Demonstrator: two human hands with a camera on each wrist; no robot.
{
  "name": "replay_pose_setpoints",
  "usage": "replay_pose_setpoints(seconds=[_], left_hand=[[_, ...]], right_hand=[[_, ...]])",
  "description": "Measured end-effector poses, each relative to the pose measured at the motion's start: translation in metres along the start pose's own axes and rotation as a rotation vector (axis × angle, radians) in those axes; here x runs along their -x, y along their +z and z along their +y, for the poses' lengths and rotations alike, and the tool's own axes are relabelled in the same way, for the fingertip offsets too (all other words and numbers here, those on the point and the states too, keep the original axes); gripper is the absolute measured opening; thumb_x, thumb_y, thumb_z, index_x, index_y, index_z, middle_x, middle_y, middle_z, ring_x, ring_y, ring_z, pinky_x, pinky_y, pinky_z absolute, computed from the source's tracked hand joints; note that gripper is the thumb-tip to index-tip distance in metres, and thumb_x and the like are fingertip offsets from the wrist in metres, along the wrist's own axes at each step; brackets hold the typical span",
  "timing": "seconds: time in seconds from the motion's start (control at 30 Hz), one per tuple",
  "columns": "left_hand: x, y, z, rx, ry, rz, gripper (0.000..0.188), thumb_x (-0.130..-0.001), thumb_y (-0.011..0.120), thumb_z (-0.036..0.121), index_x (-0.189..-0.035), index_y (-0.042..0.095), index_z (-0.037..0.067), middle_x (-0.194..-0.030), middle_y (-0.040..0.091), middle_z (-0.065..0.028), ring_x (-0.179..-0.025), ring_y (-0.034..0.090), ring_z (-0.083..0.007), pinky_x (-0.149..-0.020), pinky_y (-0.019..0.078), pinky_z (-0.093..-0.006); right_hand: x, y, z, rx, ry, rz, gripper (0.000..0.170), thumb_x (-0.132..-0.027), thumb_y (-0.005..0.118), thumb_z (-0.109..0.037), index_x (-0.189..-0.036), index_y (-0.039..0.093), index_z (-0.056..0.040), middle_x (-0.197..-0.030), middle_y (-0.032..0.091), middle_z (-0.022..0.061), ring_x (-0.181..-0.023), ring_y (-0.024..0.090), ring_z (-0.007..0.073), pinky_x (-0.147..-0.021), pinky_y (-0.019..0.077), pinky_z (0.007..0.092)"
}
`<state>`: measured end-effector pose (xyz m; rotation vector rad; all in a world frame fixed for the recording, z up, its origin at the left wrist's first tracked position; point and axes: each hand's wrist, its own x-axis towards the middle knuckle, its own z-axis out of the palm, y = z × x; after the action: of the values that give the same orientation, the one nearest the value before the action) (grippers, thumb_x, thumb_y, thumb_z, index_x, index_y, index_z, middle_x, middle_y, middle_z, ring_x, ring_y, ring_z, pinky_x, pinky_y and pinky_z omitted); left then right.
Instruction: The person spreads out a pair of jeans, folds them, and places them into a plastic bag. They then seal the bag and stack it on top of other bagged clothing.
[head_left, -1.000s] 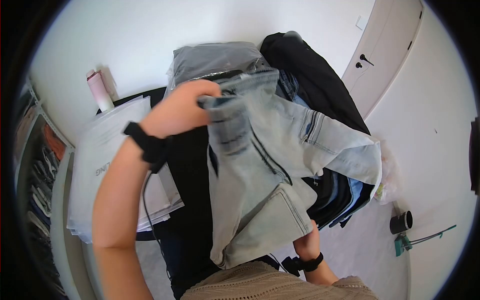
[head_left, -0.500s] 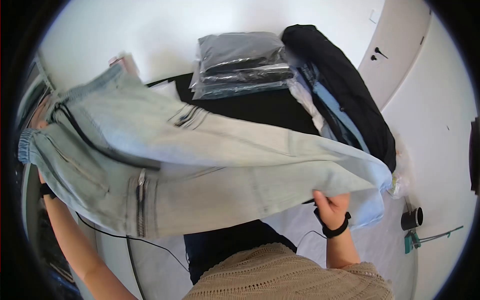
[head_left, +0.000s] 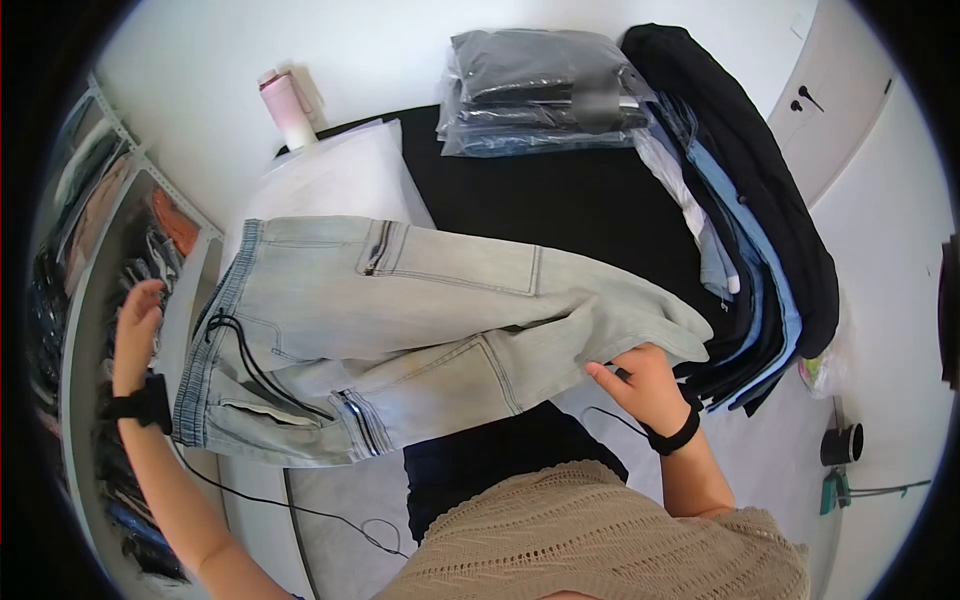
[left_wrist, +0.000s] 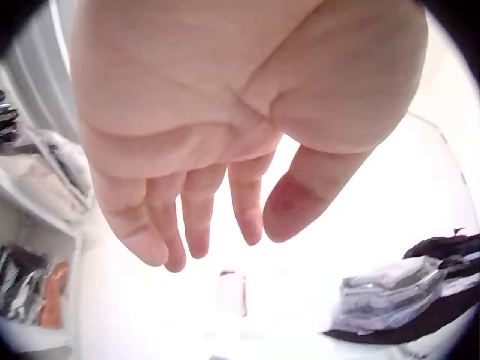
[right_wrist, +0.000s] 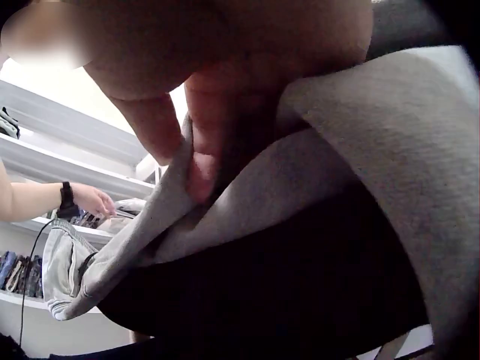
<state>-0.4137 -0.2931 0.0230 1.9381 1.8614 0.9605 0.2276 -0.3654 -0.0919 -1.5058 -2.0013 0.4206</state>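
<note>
a: head view?

b: bright, fairly even. the wall (head_left: 380, 60) takes a faint shadow beside the bottle (head_left: 287, 108); the plastic bags (head_left: 530, 88) show glare, with a round grey blur over part of them. frame corners are black, and the shelving (head_left: 84, 262) bows at the edge.

a: left wrist?

b: overexposed. background burns to white behind the left hand (left_wrist: 225, 112).

a: right wrist?

b: uneven. the right hand (right_wrist: 240, 60) lies in shadow, darkness pools beneath the trousers (right_wrist: 397, 112), and a pale smear clouds the upper left.
</note>
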Motion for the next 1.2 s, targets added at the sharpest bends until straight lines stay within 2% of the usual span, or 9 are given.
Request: replay_pose_setpoints(seconds=[0.13,0.23,0.43,0.6,0.77,0.9,1.03,1.07,1.2], left_hand=[[0.007,0.042,0.152,0.037,0.107,-0.150,0.035,-0.084,0.046,0.000,-0.118,0.052,0.002,-0.116,0.054,-0.0051,-0.111,0.047,-0.0156,-0.097,0.0337,-0.0285],[0.008,0.082,0.191,0.110,0.032,-0.447,0.032,-0.084,0.050,0.003,-0.115,0.053,0.001,-0.114,0.054,-0.0046,-0.108,0.049,-0.0154,-0.092,0.0365,-0.0271],[-0.036,0.144,0.119,-0.097,-0.051,-0.661,0.039,-0.081,0.059,0.010,-0.119,0.053,0.007,-0.115,0.054,-0.0086,-0.095,0.054,-0.0163,-0.081,0.0438,-0.0282],[-0.076,0.169,0.055,-0.103,-0.293,-0.451,0.063,-0.078,0.060,0.008,-0.137,0.039,0.013,-0.123,0.048,-0.0166,-0.075,0.056,-0.0163,-0.065,0.0497,-0.0307],[-0.083,0.186,0.044,-0.009,-0.412,-0.437,0.069,-0.079,0.056,0.003,-0.141,0.030,0.015,-0.106,0.055,-0.0140,-0.067,0.054,-0.0140,-0.059,0.0502,-0.0288],[-0.086,0.187,0.051,-0.080,-0.477,-0.515,0.069,-0.081,0.052,0.001,-0.143,0.026,0.015,-0.087,0.057,-0.0093,-0.061,0.053,-0.0127,-0.055,0.0498,-0.0262],[-0.084,0.187,0.055,-0.167,-0.425,-0.515,0.066,-0.081,0.051,0.001,-0.142,0.030,0.015,-0.126,0.047,-0.0141,-0.061,0.055,-0.0131,-0.057,0.0510,-0.0260],[-0.087,0.187,0.045,-0.138,-0.420,-0.527,0.066,-0.080,0.051,0.000,-0.141,0.031,0.015,-0.142,0.030,-0.0130,-0.062,0.055,-0.0136,-0.059,0.0512,-0.0265],[-0.087,0.188,0.048,-0.117,-0.437,-0.522,0.066,-0.080,0.051,0.000,-0.141,0.031,0.015,-0.142,0.028,-0.0124,-0.061,0.054,-0.0136,-0.058,0.0506,-0.0266]], right_hand=[[0.014,-0.001,0.011,-0.176,-0.178,0.112,0.024,-0.079,0.067,-0.015,-0.061,0.060,0.0001,-0.056,0.054,0.0120,-0.050,0.050,0.0268,-0.048,0.0378,0.0315],[0.035,-0.024,0.023,-0.270,-0.135,0.147,0.018,-0.081,0.065,-0.015,-0.071,0.065,-0.0007,-0.066,0.061,0.0099,-0.062,0.057,0.0245,-0.058,0.0431,0.0309],[0.051,-0.071,0.076,-0.047,0.504,0.577,0.014,-0.076,0.068,-0.009,-0.084,0.062,0.0005,-0.082,0.058,0.0063,-0.060,0.048,0.0132,-0.056,0.0420,0.0259],[0.052,-0.045,0.108,-0.039,0.618,0.383,0.051,-0.070,0.074,-0.013,-0.108,0.041,-0.0038,-0.089,0.060,0.0118,-0.062,0.054,0.0167,-0.057,0.0441,0.0285],[0.049,-0.035,0.121,-0.243,0.708,0.455,0.028,-0.077,0.067,-0.005,-0.095,0.046,-0.0041,-0.061,0.055,0.0031,-0.050,0.047,0.0083,-0.044,0.0371,0.0245],[0.047,-0.042,0.125,-0.211,0.589,0.405,0.012,-0.081,0.061,-0.002,-0.082,0.049,-0.0036,-0.057,0.050,0.0011,-0.049,0.046,0.0056,-0.042,0.0356,0.0226],[0.038,-0.062,0.086,-0.183,0.548,0.553,0.007,-0.085,0.055,-0.002,-0.084,0.049,-0.0045,-0.060,0.048,-0.0008,-0.049,0.045,0.0048,-0.044,0.0354,0.0210],[0.033,-0.073,0.079,-0.139,0.483,0.625,0.007,-0.086,0.054,-0.002,-0.084,0.049,-0.0046,-0.062,0.047,-0.0016,-0.051,0.044,0.0041,-0.046,0.0351,0.0203],[-0.004,-0.125,0.044,0.077,0.225,0.866,0.003,-0.088,0.054,-0.005,-0.088,0.052,-0.0045,-0.067,0.045,-0.0025,-0.058,0.042,0.0033,-0.052,0.0355,0.0192]])
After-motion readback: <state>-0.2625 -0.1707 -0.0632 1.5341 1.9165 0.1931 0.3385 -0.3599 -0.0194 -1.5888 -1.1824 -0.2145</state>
